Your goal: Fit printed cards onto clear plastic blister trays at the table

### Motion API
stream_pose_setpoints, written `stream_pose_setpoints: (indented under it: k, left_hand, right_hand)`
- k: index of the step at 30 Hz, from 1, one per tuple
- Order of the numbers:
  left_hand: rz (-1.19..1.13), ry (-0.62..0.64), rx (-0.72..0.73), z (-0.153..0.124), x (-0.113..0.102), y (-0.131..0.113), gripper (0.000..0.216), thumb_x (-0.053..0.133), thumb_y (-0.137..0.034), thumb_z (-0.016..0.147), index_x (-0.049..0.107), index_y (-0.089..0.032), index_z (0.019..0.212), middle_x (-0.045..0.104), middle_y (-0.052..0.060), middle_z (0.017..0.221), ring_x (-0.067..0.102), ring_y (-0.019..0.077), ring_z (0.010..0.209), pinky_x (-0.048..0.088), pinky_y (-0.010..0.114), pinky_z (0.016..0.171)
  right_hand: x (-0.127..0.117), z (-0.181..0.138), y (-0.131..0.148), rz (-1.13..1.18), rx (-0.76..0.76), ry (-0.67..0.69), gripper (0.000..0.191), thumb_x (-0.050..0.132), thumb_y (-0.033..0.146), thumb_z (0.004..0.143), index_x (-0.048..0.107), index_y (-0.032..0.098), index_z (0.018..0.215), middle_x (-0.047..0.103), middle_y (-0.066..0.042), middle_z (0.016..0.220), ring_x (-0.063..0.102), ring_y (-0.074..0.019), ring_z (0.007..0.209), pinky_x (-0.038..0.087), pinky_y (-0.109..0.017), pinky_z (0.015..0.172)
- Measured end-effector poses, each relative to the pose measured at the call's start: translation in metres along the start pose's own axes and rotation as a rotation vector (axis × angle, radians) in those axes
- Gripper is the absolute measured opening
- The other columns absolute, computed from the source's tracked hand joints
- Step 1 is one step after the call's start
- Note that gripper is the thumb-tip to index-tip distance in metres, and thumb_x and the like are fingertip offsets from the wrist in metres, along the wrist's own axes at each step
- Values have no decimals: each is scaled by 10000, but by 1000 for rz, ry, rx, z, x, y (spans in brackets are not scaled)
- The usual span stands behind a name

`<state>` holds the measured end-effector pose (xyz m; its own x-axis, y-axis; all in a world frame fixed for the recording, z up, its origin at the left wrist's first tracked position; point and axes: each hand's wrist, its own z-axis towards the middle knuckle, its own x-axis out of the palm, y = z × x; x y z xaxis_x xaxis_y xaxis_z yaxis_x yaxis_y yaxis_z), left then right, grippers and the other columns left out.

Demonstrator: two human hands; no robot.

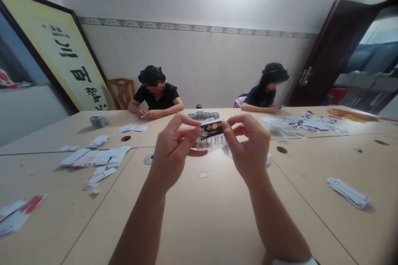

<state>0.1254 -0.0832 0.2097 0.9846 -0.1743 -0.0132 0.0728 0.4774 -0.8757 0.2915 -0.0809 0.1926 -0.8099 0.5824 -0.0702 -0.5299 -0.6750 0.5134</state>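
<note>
Both of my hands hold up a small clear packet with a black printed card top (212, 136). Several thin, dark, hook-like pieces show through its clear lower part. My left hand (172, 145) pinches the packet's left edge, thumb in front and fingers behind and below. On the right edge, my right hand (248, 143) grips the card's upper corner between thumb and fingers. Below the packet, a small red-bordered white label (203, 174) lies flat on the table (199, 219). Behind it are stacked round tins or discs (203, 114), partly hidden.
White paper cards with red borders (93, 157) are spread on the left, near a stack of round discs (98, 121). Folded white strips (348, 192) lie at right; loose cards and packets (311, 123) are heaped farther back. Two people (158, 97) sit across the table, handling small items.
</note>
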Motion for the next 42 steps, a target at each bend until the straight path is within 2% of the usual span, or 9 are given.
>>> stream_pose_setpoints:
  k: [9,14,22,35,42]
  left_hand:
    - [-9,-2,-6,-1,0,-1,240,734,-400,880,594,-208,919,661,-14,695,694,153,662,677,282,560]
    - [-14,2,-18,-1,0,0,249,735,-399,881,593,-198,925,614,-28,652,639,121,597,675,281,552]
    - [-15,-3,-31,0,0,-1,259,752,-389,868,601,-187,924,578,-42,654,585,87,577,663,251,537]
    - [-29,6,-58,0,-2,-2,288,769,-407,845,596,-191,924,627,-27,655,672,138,607,657,267,527]
    - [-61,-44,-91,-3,4,-7,283,777,-378,834,577,-192,907,661,-24,659,713,166,627,643,255,518]
  right_hand:
    - [0,-1,1,-4,-20,-6,101,629,210,900,624,198,800,632,10,820,606,-89,614,521,-224,528]
    - [1,-2,0,-13,-19,13,94,613,204,910,617,195,817,638,23,816,605,-74,571,501,-227,529]
    - [2,-2,-2,13,30,26,110,628,219,893,590,201,791,630,55,720,620,-75,534,484,-225,527]
    - [5,-5,-3,15,23,37,110,597,246,927,562,218,827,631,51,724,624,-89,543,493,-244,557]
    - [5,-6,-5,15,3,63,81,572,238,948,540,222,875,617,46,755,626,-87,561,444,-221,506]
